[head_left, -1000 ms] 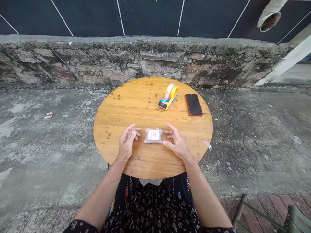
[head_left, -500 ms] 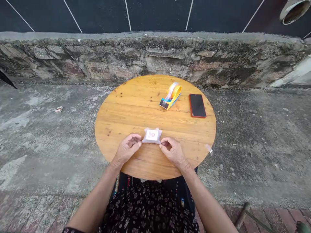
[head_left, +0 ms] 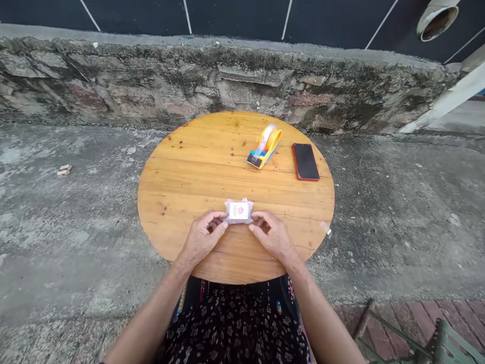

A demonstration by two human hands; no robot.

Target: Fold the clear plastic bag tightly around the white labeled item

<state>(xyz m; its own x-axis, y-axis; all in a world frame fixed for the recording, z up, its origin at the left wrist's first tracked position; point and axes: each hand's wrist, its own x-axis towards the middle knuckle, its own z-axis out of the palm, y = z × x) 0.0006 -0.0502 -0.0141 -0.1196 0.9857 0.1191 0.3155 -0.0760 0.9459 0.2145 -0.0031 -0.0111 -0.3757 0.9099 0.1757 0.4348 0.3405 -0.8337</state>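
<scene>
A small packet wrapped in clear plastic, with a white label point(head_left: 239, 210), lies near the front of a round wooden table point(head_left: 189, 172). My left hand point(head_left: 202, 237) pinches the packet's near left corner with curled fingers. On the other side, my right hand point(head_left: 271, 236) pinches its near right corner the same way. Both hands rest on the tabletop, close together.
A yellow and blue tape dispenser point(head_left: 265, 146) and a red-edged phone point(head_left: 305, 161) lie at the table's far right. A strip of clear tape point(head_left: 326, 229) hangs off the right rim. Rough concrete floor surrounds the table, a stone wall point(head_left: 151, 86) behind. A green chair point(head_left: 435, 338) stands at lower right.
My hands were open and apart on either side of the packet; they have closed in and now pinch its near corners. The view has shifted slightly.
</scene>
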